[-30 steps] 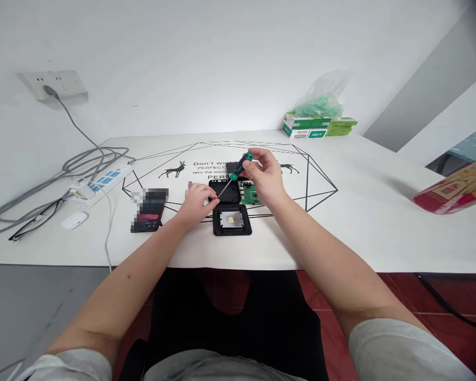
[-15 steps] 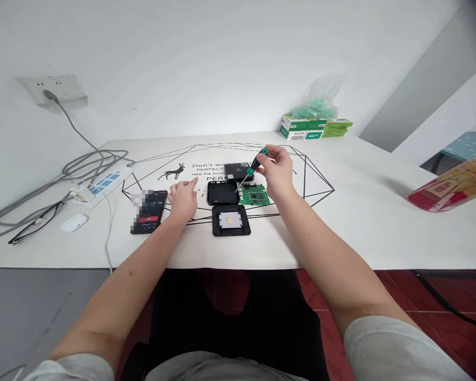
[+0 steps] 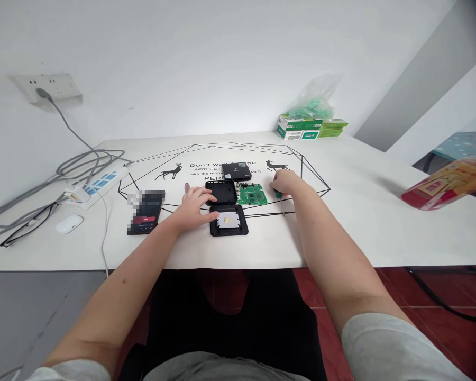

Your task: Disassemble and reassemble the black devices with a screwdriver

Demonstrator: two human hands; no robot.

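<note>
My right hand [image 3: 284, 182] is closed round the green handle of a screwdriver [image 3: 278, 194], low over the table to the right of the circuit board. The screwdriver's shaft points toward the table's front edge. My left hand [image 3: 197, 205] has its fingers apart, at the left edges of an open black case half [image 3: 222, 193] and a black cover [image 3: 243, 225] that carries a silver plate. The green circuit board [image 3: 251, 194] lies flat against the case half's right side. Behind them rests a closed black box [image 3: 238, 171] with a label.
A phone [image 3: 147, 211] lies left of my left hand. Further left are a power strip [image 3: 103, 185] with grey cables, glasses [image 3: 29, 225] and a white mouse-shaped case [image 3: 69, 224]. Green boxes [image 3: 301, 125] stand at the back; a red-and-yellow package [image 3: 440, 185] is at the right.
My right hand has lowered with the screwdriver from above the case to the table right of the board. My left hand has moved right, reaching the black case parts.
</note>
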